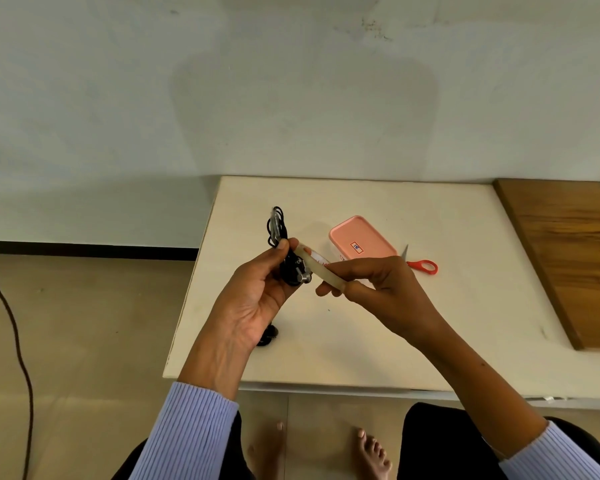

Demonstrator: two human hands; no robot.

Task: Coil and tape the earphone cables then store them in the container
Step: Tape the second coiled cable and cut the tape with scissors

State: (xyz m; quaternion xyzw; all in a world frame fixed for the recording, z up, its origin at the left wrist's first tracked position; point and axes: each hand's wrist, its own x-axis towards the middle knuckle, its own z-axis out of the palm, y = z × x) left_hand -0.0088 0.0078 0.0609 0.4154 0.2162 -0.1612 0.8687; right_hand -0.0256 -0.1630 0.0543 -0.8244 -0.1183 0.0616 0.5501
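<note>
Left hand (257, 289) grips coiled earphones (284, 251); right hand (378, 285) pinches tape (321, 271).

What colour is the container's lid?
Pink, with a small label; the container shows in the head view.

Both hands raised and held close together at the centre of the view.

The left hand (257, 292) is turned palm-up, its fingers curled round a coiled black earphone cable (280, 237) (thumb tip pressed near the top). The right hand (371, 285) is held just to the right, knuckles up, a tape roll (321, 271) pinched in its fingers. Both forearms are bare, sleeves pushed back.
</note>
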